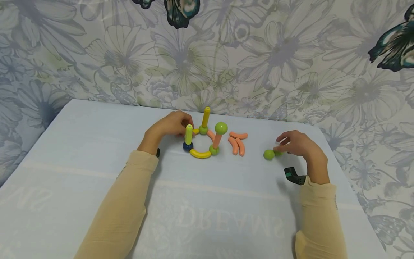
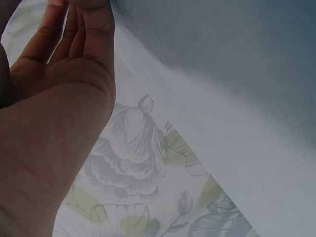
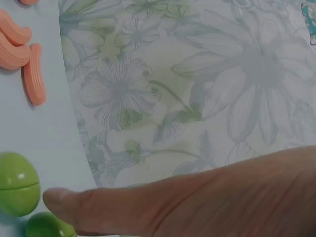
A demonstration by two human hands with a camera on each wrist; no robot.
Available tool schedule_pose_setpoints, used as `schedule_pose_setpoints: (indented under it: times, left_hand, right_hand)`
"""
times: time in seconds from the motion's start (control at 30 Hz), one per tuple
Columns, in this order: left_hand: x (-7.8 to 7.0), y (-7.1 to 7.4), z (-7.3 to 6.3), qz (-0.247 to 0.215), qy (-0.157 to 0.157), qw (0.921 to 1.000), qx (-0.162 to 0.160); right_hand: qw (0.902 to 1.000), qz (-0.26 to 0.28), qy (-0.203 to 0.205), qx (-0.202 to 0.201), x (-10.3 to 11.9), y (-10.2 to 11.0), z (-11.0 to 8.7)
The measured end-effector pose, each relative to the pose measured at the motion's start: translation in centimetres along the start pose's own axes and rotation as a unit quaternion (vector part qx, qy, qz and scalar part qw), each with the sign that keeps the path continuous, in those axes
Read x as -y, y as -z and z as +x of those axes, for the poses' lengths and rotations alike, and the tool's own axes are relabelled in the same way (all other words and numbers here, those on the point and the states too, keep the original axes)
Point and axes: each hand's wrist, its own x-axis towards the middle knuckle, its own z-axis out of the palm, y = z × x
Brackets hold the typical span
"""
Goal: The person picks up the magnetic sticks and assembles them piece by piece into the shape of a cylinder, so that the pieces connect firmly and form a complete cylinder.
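Note:
In the head view, a ring-shaped building toy made of balls and curved rods stands on the table. It has a yellow curved rod (image 1: 200, 154) in front, a dark blue ball (image 1: 187, 146) and green balls at its corners. A light-green post (image 1: 189, 135), a yellow post (image 1: 206, 117) and an orange post topped by a green ball (image 1: 221, 128) rise from it. My left hand (image 1: 173, 124) grips the ring's far left side, its fingertips partly hidden. My right hand (image 1: 295, 142) hovers with parted fingers over two loose green balls (image 1: 268, 154), thumb beside one.
Several loose orange curved rods (image 1: 238, 135) lie between the ring and the green balls. The white table (image 1: 207, 201) meets a flower-patterned wall (image 1: 275, 72) at its back edge. A black wrist camera (image 1: 293, 176) sits below my right hand.

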Motion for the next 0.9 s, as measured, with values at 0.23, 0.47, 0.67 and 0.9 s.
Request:
schedule_pose_setpoints:
  times: [0.23,0.47,0.67,0.9]
  left_hand:
    - [-0.3,-0.2,-0.1,-0.012,-0.001,0.9999,-0.001]
    - [-0.2,-0.3,0.1,-0.019,-0.028,0.9994,0.001]
    - [-0.4,-0.4,0.1,-0.021,-0.036,0.9991,0.010]
    - [-0.5,-0.6,0.1,-0.022,-0.044,0.9981,0.037]
  right_hand:
    - [0.9986,0.045,-0.012,0.024,-0.5,-0.3,0.4]
    - [0.9988,0.032,-0.013,-0.035,-0.5,-0.7,0.8]
    - [0.9871,0.059,0.043,-0.142,0.7,-0.9,0.7]
    - [0.9479,0.144,0.161,-0.234,3.7,-2.1,1.1]
